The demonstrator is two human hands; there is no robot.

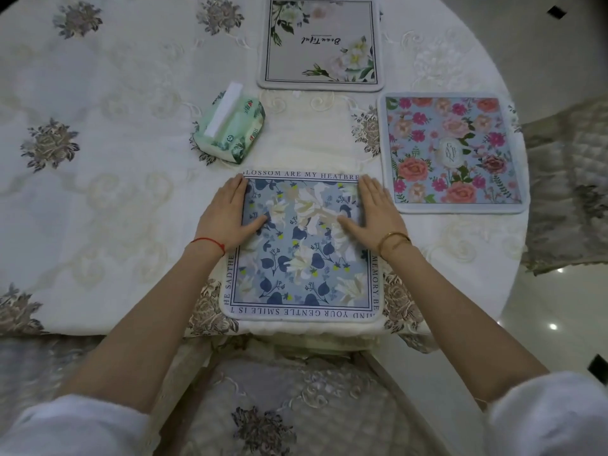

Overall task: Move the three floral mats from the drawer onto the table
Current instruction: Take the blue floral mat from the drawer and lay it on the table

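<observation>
Blue leaves and cream blossoms fill the square fabric mat with a printed text border (301, 258), lying flat at the near edge of the round table under an embroidered white cloth (115, 199). Both hands are down on it, flat: the left hand (230, 215) presses the mat's far left part, fingers straight and together, thumb spread inward; the right hand (373, 213) mirrors it on the far right part, palm down, nothing pinched. A red string sits on the left wrist, a gold bangle on the right.

To the right lies the pink-rose mat on pale blue (454, 151), flat, just beside the right hand but apart. Far centre, the grey mat with white flowers and script (320, 44) lies flat. Between them on the left sits a green soft tissue pack (230, 128). Near, a quilted chair seat (263, 406) shows.
</observation>
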